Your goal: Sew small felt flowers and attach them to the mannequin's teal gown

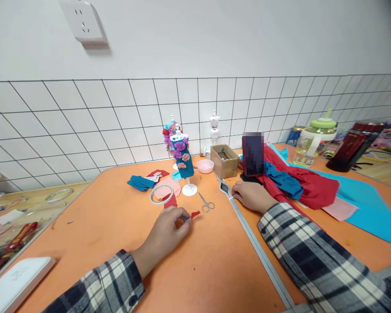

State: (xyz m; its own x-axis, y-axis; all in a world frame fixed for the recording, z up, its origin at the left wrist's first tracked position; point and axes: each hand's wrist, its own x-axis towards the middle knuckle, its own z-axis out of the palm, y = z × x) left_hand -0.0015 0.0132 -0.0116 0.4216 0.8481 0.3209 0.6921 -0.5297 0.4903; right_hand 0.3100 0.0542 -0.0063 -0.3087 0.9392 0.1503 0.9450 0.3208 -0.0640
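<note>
Between the thumb and index finger of my left hand is a small red scrap, its material too small to make out. Open scissors lie just beyond it on the orange table. My right hand rests on the table by the grey recessed latch, fingers loosely bent and nothing visible in them. A mini dress form in a teal dress with purple and pink flowers stands upright in front of me. Left of its base, a roll of tape lies over pink sheets and a red piece.
Behind are a second decorated form, a bare white form, a pink bowl and a cardboard box. A phone stands near red cloth-like material. Bottles stand right; a white device lies left.
</note>
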